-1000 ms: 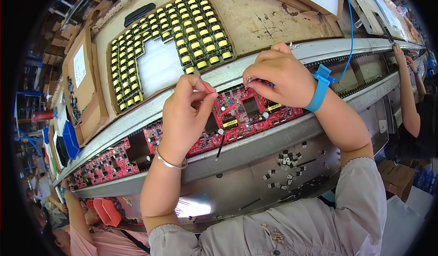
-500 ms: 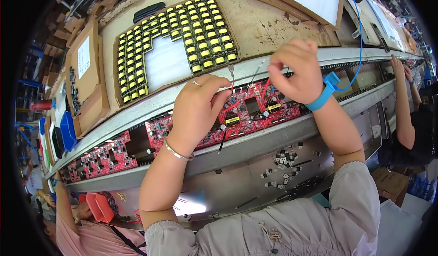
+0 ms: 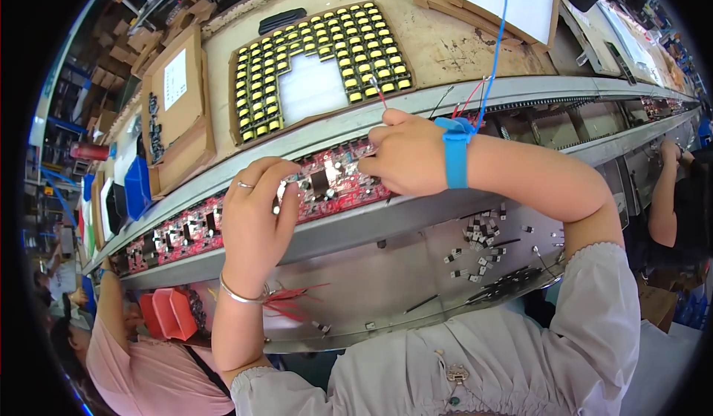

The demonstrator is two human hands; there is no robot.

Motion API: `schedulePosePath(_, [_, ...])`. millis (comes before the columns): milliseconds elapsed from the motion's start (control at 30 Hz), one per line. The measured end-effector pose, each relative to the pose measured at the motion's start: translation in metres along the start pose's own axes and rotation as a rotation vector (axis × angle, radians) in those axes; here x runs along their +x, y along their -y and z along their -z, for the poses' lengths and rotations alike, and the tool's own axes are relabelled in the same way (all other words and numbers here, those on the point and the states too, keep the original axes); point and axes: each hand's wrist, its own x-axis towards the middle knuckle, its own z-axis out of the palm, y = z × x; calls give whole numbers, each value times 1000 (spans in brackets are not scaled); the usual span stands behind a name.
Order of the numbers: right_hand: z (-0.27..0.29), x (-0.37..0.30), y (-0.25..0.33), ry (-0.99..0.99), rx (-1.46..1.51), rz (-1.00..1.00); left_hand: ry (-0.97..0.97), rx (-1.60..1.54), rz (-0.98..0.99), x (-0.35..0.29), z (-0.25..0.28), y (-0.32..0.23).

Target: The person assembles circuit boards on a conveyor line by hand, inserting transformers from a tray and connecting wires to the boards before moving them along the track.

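My left hand (image 3: 260,208), with a ring and a bracelet, is over a row of red circuit boards (image 3: 334,175). Its thumb and forefinger are bent and apart, with board parts showing between them. To its right, my right hand (image 3: 416,152) reaches across the same row, palm down. Its thumb and forefinger are spread at the board; the other fingers are partly hidden. A red wire with a metal tip (image 3: 379,93) rises just behind this hand. More red wires (image 3: 468,100) stand up beside the blue wristband (image 3: 456,156) on my right wrist.
A metal rail (image 3: 386,212) runs along the boards. Beyond lies a tray of yellow-topped parts (image 3: 364,52). Black components (image 3: 483,238) and loose red wires (image 3: 293,305) lie on the near metal surface, by red bins (image 3: 167,313). A blue cord (image 3: 499,45) hangs from above. Co-workers sit on both sides.
My right hand has come down and left from the raised red wire to the boards. My left hand has moved left and lower. The view has shifted, and loose red wires now show below my left wrist.
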Motion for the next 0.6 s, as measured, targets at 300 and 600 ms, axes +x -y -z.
schedulePosePath(300, [7,-60,-11,48,-101,-180,110,10,118,-49,-7,32])
schedulePosePath(600, [26,-191,-65,166,-214,-587,95,100,137,-61,-19,39])
